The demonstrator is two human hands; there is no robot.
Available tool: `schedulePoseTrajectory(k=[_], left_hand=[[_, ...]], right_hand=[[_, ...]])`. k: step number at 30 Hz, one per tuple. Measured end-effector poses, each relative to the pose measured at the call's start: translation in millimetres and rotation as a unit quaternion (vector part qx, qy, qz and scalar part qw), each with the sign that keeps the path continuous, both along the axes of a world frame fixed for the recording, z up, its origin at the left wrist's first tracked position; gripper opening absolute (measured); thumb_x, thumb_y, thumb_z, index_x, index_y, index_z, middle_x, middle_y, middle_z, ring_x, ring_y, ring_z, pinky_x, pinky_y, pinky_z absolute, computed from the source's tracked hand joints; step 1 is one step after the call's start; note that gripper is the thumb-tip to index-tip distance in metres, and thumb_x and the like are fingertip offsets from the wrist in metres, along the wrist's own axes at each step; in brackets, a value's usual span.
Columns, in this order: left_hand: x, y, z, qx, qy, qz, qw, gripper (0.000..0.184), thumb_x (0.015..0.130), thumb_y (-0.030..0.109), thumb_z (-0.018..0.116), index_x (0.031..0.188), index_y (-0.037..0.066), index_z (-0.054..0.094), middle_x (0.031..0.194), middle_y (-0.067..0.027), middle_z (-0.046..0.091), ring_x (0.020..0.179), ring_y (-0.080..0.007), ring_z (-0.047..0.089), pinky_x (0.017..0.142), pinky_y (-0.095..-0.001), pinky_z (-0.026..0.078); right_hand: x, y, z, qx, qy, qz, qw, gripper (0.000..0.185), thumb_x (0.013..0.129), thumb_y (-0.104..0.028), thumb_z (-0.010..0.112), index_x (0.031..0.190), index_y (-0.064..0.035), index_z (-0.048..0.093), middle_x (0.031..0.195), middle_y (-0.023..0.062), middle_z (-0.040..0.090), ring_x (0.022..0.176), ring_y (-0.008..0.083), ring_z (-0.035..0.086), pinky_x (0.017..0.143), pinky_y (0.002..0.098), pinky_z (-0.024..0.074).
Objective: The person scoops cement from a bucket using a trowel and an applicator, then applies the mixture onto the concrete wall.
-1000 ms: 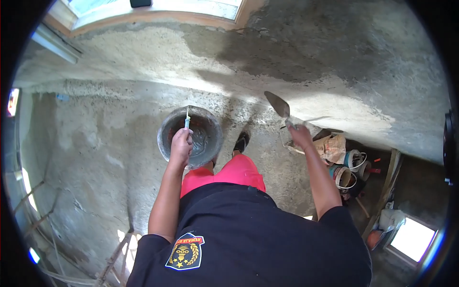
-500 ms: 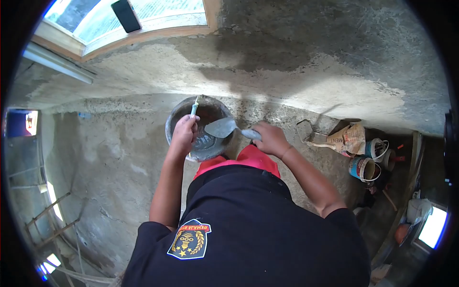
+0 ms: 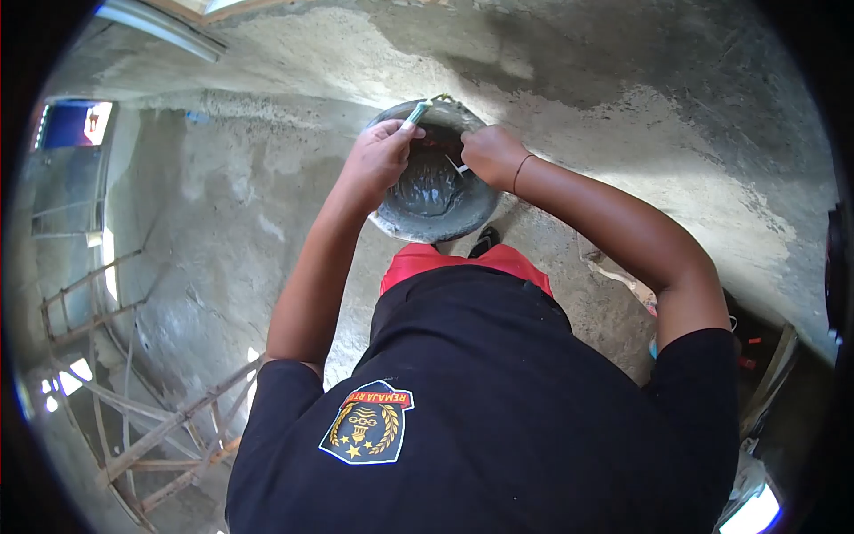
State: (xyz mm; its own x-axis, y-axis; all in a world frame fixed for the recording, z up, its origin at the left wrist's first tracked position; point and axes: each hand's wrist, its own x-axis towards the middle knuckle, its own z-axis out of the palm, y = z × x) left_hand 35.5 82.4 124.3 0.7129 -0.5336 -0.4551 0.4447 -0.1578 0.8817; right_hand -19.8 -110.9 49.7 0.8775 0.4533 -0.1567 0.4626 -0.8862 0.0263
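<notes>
Head view, and both hands are right over the mortar bucket; the left hand is wrapped round a pale green-handled tool, its tip pointing toward the bucket's far rim; the right hand, over the bucket's right side, is curled tight round a trowel, mostly hidden, just a thin pale bit showing beside the knuckles; wet grey mortar glistens inside the bucket; a dark sandal shows just beside its near-right edge; wooden poles well off to its left.
</notes>
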Motion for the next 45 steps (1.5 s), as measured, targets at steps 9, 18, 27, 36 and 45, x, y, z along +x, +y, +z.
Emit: schedulePoseTrajectory(k=[9, 18, 27, 36, 45], left_hand=[[-29.1, -26.3, -3.6, 0.000, -0.083, 0.045, 0.995, 0.025, 0.095, 0.019, 0.052, 0.096, -0.003, 0.062, 0.061, 0.0078, 0.034, 0.049, -0.0012, 0.026, 0.045, -0.0198, 0.020], [-36.3, -26.0, 19.1, -0.016, -0.050, 0.043, 0.998, 0.024, 0.095, 0.018, 0.051, 0.094, -0.003, 0.063, 0.060, 0.0075, 0.039, 0.050, -0.0016, 0.031, 0.045, -0.0207, 0.024], [-4.0, -5.7, 24.0, -0.053, -0.049, 0.067, 0.995, 0.024, 0.095, 0.019, 0.051, 0.099, -0.003, 0.060, 0.059, 0.0086, 0.030, 0.046, -0.0015, 0.023, 0.041, -0.0208, 0.017], [43.1, 31.3, 34.2, -0.116, -0.008, -0.042, 0.992, 0.024, 0.097, 0.018, 0.048, 0.098, -0.003, 0.060, 0.059, 0.0073, 0.037, 0.048, -0.0013, 0.030, 0.043, -0.0195, 0.022], [78.9, 77.1, 47.4, -0.144, 0.060, -0.179, 0.971, 0.024, 0.096, 0.019, 0.048, 0.094, -0.001, 0.062, 0.058, 0.0067, 0.038, 0.047, -0.0016, 0.029, 0.041, -0.0201, 0.022]], right_hand=[[-29.1, -13.8, 17.4, 0.021, 0.049, 0.116, 0.992, 0.013, 0.073, -0.012, 0.058, 0.072, -0.0073, 0.070, 0.084, 0.0114, 0.065, 0.079, 0.0267, 0.066, 0.066, 0.0355, 0.0531], [-21.7, -21.8, 30.3, 0.037, 0.070, 0.135, 0.988, 0.012, 0.071, -0.011, 0.059, 0.073, -0.0064, 0.069, 0.085, 0.0100, 0.065, 0.080, 0.0269, 0.066, 0.069, 0.0361, 0.0528], [-1.2, -18.4, 44.8, 0.016, 0.076, 0.138, 0.987, 0.011, 0.065, -0.004, 0.064, 0.075, -0.0057, 0.069, 0.086, 0.0092, 0.063, 0.080, 0.0269, 0.066, 0.070, 0.0357, 0.0530], [36.2, 26.4, 40.7, 0.030, 0.073, 0.016, 0.997, 0.014, 0.061, -0.006, 0.064, 0.074, -0.0074, 0.069, 0.084, 0.0066, 0.061, 0.079, 0.0270, 0.065, 0.069, 0.0360, 0.0536], [50.0, 85.8, 47.2, 0.084, 0.050, -0.035, 0.995, 0.011, 0.063, -0.007, 0.062, 0.070, -0.0120, 0.068, 0.080, 0.0054, 0.060, 0.077, 0.0250, 0.065, 0.068, 0.0367, 0.0529]])
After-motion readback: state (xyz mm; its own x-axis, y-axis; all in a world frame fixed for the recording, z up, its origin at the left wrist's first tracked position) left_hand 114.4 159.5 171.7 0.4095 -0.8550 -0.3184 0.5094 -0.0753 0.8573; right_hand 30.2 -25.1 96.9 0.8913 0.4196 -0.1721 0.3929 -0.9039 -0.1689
